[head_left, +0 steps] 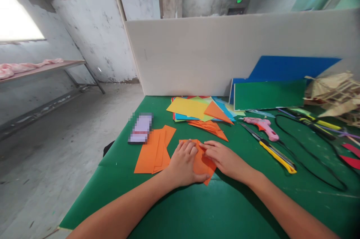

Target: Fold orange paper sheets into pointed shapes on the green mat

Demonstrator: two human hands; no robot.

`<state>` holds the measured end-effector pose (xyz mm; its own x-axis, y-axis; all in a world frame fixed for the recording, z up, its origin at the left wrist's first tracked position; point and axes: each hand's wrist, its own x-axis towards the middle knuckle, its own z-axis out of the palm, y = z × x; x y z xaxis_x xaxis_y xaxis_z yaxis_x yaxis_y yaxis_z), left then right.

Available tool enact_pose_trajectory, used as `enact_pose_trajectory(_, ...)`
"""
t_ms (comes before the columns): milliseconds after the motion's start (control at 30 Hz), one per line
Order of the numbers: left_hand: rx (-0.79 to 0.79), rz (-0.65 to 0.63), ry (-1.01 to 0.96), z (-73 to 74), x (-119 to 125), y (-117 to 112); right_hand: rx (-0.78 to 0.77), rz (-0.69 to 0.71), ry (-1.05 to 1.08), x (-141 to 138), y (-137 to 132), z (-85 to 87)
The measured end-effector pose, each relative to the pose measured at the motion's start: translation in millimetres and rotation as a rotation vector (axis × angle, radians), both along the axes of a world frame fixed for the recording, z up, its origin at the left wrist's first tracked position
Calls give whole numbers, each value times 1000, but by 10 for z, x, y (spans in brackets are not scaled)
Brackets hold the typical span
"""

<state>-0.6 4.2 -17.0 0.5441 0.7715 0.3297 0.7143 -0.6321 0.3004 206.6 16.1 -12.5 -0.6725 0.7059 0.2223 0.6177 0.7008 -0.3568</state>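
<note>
Both my hands rest on an orange folded paper (203,164) lying on the green table (197,209). My left hand (182,164) presses down on its left part with the fingers curled against the sheet. My right hand (225,158) lies flat on its right part, fingers stretched toward the left hand. Much of the paper is hidden under the hands. A stack of orange paper strips (154,149) lies just left of my left hand.
A phone (140,128) lies beyond the strips. Coloured paper sheets (197,109) and orange triangles (209,126) sit further back. A pink glue gun (263,126), a yellow utility knife (277,154), a black cable (312,156), green and blue boards (270,94) and a wooden model (334,94) are at right. A white partition (225,51) stands behind.
</note>
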Motion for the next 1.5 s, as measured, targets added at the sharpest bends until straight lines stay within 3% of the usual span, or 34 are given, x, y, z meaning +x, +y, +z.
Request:
enact_pose_trajectory(367, -30, 6, -12, 2, 6, -5, -79, 30, -11, 42, 16, -60)
enact_pose_trajectory(733, -106, 19, 35, -6, -12, -19, -93, 45, 2, 38, 15, -10)
enact_pose_trajectory(1133, -21, -18, 64, 36, -17, 6, -136, 46, 42, 44, 20, -19)
enact_pose_trajectory(1500, -19, -38, 86, 95, -21, 29, -52, 63, 37, -8, 2, 104)
